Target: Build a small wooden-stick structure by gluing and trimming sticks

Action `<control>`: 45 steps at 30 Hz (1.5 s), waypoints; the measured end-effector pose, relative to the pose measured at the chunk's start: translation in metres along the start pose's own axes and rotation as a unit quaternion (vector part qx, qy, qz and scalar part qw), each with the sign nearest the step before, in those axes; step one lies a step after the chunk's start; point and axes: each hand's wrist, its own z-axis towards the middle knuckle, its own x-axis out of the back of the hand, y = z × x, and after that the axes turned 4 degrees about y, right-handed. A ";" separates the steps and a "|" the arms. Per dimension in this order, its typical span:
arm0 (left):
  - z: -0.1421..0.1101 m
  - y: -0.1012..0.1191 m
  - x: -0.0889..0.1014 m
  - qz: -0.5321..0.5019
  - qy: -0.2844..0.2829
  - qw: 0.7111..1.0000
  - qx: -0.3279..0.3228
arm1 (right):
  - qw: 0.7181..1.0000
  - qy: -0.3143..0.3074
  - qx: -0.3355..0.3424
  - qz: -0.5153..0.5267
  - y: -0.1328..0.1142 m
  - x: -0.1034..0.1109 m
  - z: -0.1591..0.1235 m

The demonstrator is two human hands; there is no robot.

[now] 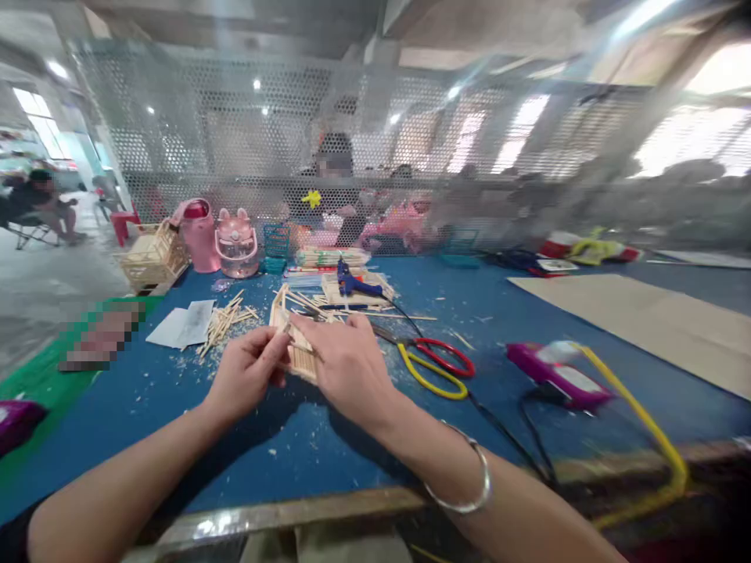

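Observation:
Both hands meet over a small wooden stick model (302,361) near the middle of the blue table. My left hand (252,366) grips its left side, thumb and fingers closed on it. My right hand (350,366) lies over its right side, index finger stretched toward the top; its other fingertips are partly hidden, and it seems to hold the model too. Loose thin wooden sticks (226,319) lie in a pile to the left. Just behind the model, a blue glue gun (355,283) rests on more sticks. Scissors with red and yellow handles (437,367) lie right of my right hand.
Two pink bottles (236,249) and a wooden stick basket (153,256) stand at the back left. White paper (183,324) lies at left. A purple device (557,375) with a yellow tube sits right, before cardboard (651,313). A perforated screen (235,148) closes the back; people sit beyond.

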 end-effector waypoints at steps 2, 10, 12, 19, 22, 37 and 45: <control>-0.002 0.000 0.000 -0.006 0.001 1.000 0.000 | 0.999 0.033 -0.004 0.007 0.000 0.001 -0.002; -0.003 -0.001 0.001 0.003 0.001 1.000 -0.009 | 0.998 0.055 0.025 -0.009 0.000 0.001 -0.002; -0.003 0.000 0.001 0.005 0.000 1.000 -0.014 | 0.997 0.064 0.030 -0.003 -0.001 0.001 -0.001; -0.004 0.000 0.003 0.003 0.000 1.000 -0.015 | 0.998 0.056 0.020 -0.006 -0.001 0.000 -0.001; -0.004 0.000 0.003 -0.002 0.001 1.000 -0.012 | 0.999 0.037 0.019 -0.007 -0.001 -0.001 -0.002; -0.003 -0.001 0.003 -0.012 0.013 1.000 -0.003 | 0.999 0.047 0.019 -0.013 -0.005 -0.002 -0.004; -0.002 -0.004 0.002 -0.028 0.019 0.999 -0.002 | 0.996 0.004 -0.058 0.069 0.013 0.003 0.006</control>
